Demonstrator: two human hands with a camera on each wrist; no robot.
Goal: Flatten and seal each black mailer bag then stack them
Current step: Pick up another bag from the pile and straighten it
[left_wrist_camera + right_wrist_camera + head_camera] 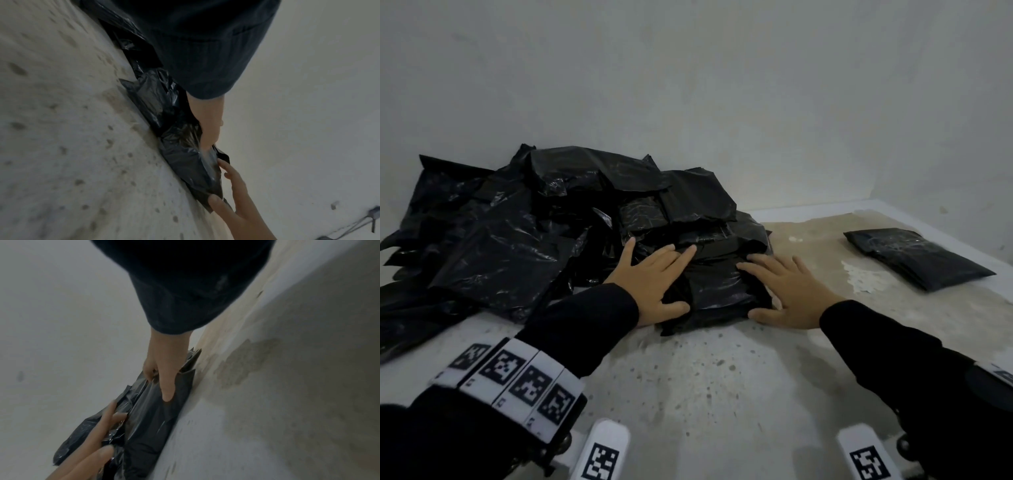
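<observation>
A black mailer bag (722,289) lies on the speckled table (722,377) at the front of the pile. My left hand (659,279) lies flat on its left side with fingers spread. My right hand (791,294) lies flat on its right edge, thumb at the near corner. The left wrist view shows the left hand (209,128) pressing the bag (185,164), with the right hand (234,194) opposite. In the right wrist view the right hand (164,374) has straight fingers on the bag (152,418). One flattened mailer (917,258) lies alone at the right.
A loose heap of crumpled black mailer bags (517,233) fills the left and back of the table, touching the bag under my hands. A pale wall (722,85) stands close behind. Bare table surface lies between the pressed bag and the mailer at the right.
</observation>
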